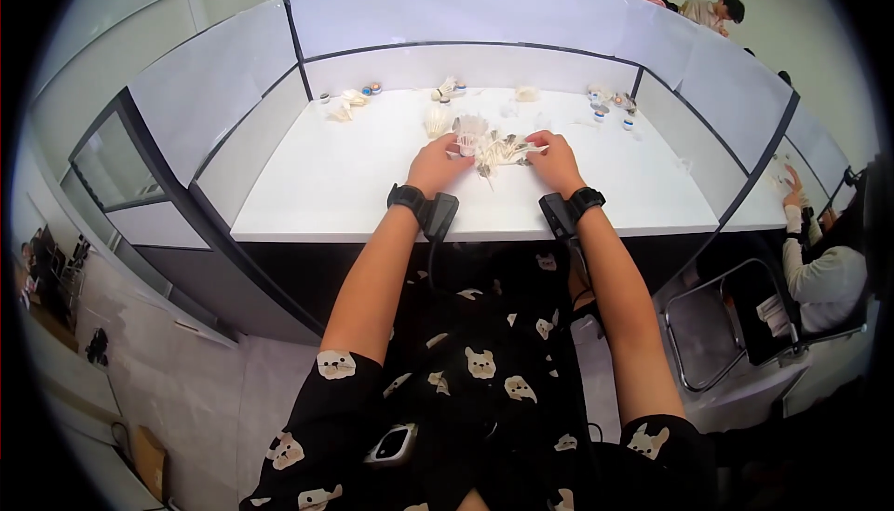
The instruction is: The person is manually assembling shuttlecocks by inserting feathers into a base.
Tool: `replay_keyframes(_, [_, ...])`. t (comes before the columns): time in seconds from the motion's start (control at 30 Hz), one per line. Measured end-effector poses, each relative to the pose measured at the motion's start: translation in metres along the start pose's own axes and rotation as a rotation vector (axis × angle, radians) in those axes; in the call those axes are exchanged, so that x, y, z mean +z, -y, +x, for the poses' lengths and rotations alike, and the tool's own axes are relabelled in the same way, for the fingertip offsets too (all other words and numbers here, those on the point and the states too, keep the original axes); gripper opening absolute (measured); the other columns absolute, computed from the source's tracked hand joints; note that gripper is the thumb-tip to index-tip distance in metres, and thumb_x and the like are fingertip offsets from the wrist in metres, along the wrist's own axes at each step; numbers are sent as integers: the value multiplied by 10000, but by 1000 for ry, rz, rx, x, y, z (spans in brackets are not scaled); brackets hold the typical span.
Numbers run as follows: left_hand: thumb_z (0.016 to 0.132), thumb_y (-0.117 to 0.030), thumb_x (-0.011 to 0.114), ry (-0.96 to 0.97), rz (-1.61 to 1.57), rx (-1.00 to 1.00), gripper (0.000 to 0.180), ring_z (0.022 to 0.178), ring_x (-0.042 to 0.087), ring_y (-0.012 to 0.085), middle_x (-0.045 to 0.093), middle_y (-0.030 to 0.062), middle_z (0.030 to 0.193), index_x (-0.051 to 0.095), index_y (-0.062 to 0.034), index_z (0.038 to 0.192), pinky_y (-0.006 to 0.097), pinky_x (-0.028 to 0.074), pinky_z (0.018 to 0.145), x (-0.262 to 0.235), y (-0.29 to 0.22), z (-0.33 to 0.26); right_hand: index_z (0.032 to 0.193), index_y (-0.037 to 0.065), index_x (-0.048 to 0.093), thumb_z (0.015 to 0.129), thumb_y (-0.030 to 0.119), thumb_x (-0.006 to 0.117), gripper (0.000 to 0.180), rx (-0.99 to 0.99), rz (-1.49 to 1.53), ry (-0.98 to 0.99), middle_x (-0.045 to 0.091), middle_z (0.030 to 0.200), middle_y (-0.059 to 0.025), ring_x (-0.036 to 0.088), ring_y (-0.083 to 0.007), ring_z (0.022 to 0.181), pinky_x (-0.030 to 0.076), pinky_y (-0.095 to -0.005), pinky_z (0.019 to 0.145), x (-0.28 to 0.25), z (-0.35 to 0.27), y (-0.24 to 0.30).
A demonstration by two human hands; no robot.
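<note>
Nearest to us, below the feather pile, a dark strap (405, 196) circles each wrist. Our left hand (441, 166) meets the left edge of the feather pile (504, 151), our right hand (557, 166) its right edge. The fingers on both sides are bent inward to the feathers; we cannot tell whether either set is pinched shut or merely touching. We judge the step in hand to be handling or sorting these loose pale feathers, and the next move to call for a light, level touch with both hands, since such pieces look easy to scatter.

The white tabletop (326, 202) spreads around the pile. Just beyond its left side stands a shuttlecock (436, 121); farther back lies another, tilted. Well left of the pile and farther back are feather scraps (342, 114); well right of it and slightly back, a blue-banded cork (628, 124).

To the far right of the pile, past the side divider, a seated co-worker (824, 278) reaches over a neighbouring surface. Behind the pile rises the pale back partition (466, 4), and beyond it, to the right, another person (715, 13) leans.
</note>
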State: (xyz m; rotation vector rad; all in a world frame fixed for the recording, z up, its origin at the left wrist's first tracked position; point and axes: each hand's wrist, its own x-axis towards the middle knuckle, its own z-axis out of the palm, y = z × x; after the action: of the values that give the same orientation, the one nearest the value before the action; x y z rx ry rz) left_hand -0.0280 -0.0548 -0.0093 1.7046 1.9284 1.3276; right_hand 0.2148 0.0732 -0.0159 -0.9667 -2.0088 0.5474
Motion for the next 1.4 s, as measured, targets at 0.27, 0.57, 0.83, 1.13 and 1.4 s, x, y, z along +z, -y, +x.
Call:
replay_keyframes(0.27, [797,-385,812,-7,12,-7,637,961,713,259,742,120,1149,650,-53,1315,370,544,848,1,3,3,1084,255,774,879,310,728,217,-123,-247,16,620,1164,-165,632,-353,1098,523,-424,956,5,3,9])
replay_keyframes(0.57, [808,-370,798,21,-24,-31,570,935,707,246,741,101,1133,665,-72,1276,363,536,837,0,-4,2,975,193,740,900,279,702,120,-39,-202,-4,605,1128,-169,646,-361,1011,526,-431,895,20,28,-5])
replay_keyframes(0.83, [822,-354,788,0,-32,-12,510,902,702,250,748,85,1049,677,-86,1242,366,529,823,-2,-9,-4,1008,91,724,868,272,714,229,34,-85,195,704,1030,-174,697,-327,933,554,-412,825,44,73,7])
replay_keyframes(1.13, [848,-324,793,-49,-143,-54,467,910,697,222,739,100,1025,668,-18,1177,358,534,809,-2,-2,6,1128,43,675,837,327,785,421,119,152,85,694,993,-151,697,-258,888,572,-395,770,43,57,18])
replay_keyframes(1.4, [879,-275,797,-55,-397,-107,441,916,672,188,713,121,1073,636,16,1169,318,528,779,-18,-10,45,1073,73,682,778,291,844,401,-21,-11,118,676,949,-104,668,-260,916,540,-386,808,45,52,14])
